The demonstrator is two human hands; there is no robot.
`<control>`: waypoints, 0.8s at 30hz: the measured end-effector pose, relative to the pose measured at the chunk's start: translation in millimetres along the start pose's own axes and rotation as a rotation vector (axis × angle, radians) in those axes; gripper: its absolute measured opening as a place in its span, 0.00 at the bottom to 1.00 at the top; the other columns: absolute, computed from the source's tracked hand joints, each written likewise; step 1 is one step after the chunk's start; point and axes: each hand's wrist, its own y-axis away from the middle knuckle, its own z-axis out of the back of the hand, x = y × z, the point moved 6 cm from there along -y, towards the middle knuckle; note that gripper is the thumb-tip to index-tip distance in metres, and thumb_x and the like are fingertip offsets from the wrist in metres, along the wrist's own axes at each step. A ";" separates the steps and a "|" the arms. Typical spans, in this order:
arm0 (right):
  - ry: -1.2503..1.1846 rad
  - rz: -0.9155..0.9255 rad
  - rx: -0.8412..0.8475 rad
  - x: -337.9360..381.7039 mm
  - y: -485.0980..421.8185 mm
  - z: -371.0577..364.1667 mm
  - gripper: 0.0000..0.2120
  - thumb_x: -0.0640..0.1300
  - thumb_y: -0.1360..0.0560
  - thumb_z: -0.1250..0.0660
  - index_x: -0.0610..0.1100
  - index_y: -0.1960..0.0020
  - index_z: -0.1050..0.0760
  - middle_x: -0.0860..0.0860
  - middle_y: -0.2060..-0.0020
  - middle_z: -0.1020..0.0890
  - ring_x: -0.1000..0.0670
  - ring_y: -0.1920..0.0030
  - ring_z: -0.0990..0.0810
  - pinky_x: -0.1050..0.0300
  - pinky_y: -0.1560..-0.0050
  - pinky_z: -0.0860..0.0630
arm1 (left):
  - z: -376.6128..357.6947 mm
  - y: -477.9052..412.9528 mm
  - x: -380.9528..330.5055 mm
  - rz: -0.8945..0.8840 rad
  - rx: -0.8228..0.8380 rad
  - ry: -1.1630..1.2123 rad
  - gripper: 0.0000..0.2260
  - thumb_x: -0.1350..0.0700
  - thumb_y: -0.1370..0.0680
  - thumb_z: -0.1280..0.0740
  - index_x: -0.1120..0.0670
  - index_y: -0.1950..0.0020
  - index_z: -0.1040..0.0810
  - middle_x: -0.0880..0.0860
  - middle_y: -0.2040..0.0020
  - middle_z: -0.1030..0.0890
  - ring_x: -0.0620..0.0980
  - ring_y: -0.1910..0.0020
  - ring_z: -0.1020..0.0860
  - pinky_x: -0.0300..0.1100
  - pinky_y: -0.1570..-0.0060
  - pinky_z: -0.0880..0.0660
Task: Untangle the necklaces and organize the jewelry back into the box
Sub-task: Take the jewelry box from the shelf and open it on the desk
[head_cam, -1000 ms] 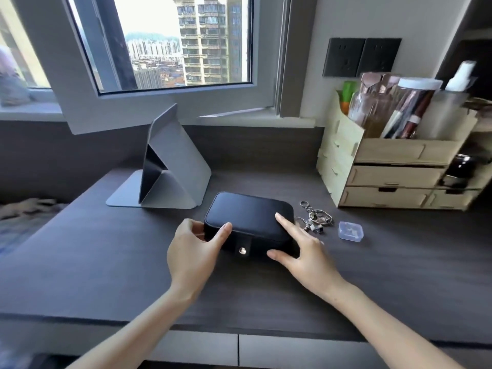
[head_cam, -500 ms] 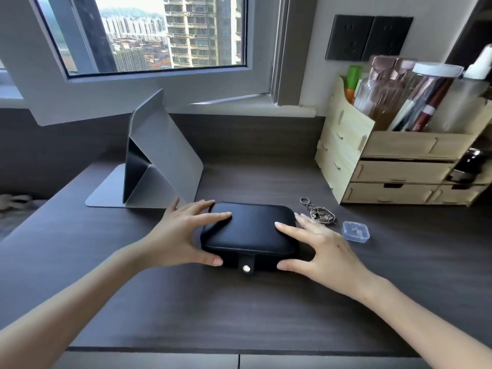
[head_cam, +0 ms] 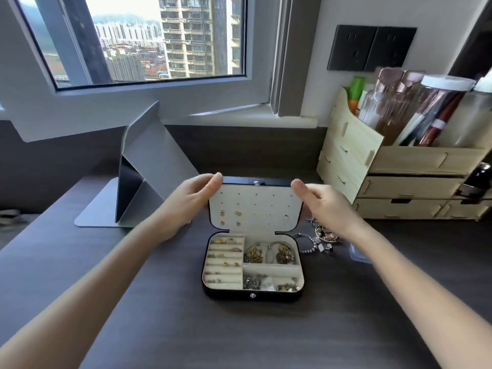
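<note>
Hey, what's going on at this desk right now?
A person has a black jewelry box sitting open on the dark desk. The left hand and right hand each grip a top corner of the raised lid, which holds a few earrings. Rings and jumbled chains fill the compartments below. More loose jewelry lies on the desk right of the box, not yet sorted.

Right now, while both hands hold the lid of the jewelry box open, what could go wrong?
1. The left hand and right hand hold the lid only at its top corners; if released, it may fall shut.
2. The right forearm passes over the loose jewelry on the desk beside the box; lowering it could sweep pieces away.
3. The chains in the upper right compartment look tangled; pulling one may drag out others.
</note>
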 end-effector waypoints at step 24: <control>0.317 -0.155 -0.022 -30.7 -17.9 -59.6 0.09 0.36 0.24 0.43 0.41 0.51 0.24 0.44 0.55 0.18 0.39 0.53 0.21 0.51 0.57 0.27 | -4.5 -102.8 37.1 0.004 -0.484 0.294 0.15 0.61 0.22 0.36 0.53 0.35 0.29 0.56 0.43 0.24 0.52 0.47 0.24 0.44 0.54 0.22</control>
